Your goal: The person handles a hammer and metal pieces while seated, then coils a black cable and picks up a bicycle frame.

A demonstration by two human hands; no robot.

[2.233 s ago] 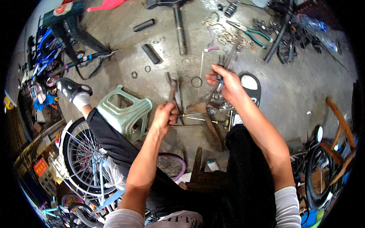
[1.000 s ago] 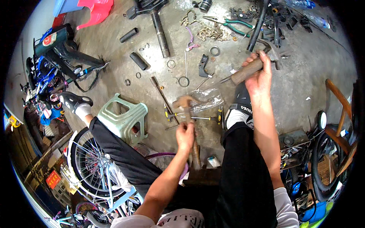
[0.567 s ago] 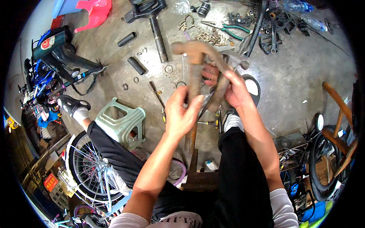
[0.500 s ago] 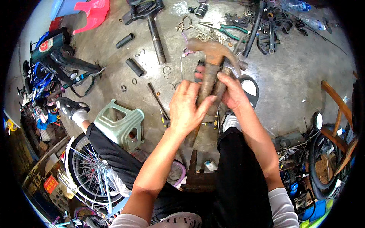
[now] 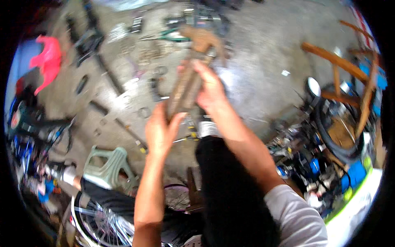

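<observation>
- At 10 o'clock: pink-red curved plastic piece [image 5: 50, 64].
- At 8 o'clock: pale green plastic stool [image 5: 113, 165], standing on the grey concrete floor [image 5: 263, 61].
- At 9 o'clock from centre: left hand [image 5: 159, 129], thumb spread from fingers at the lower handles; blurring prevents telling whether it grips.
- Toward 11 o'clock: green-handled metal pliers [image 5: 169, 34], on the floor.
- At 12 o'clock: rust-brown claw hammer with wooden handle [image 5: 202, 40], held above the floor, head toward 12; second wooden handle [image 5: 192, 91] alongside.
- Just right: right hand [image 5: 210, 88], wrapped around both handles below the head.
- At 2 o'clock: brown wooden frame [image 5: 335, 59].
</observation>
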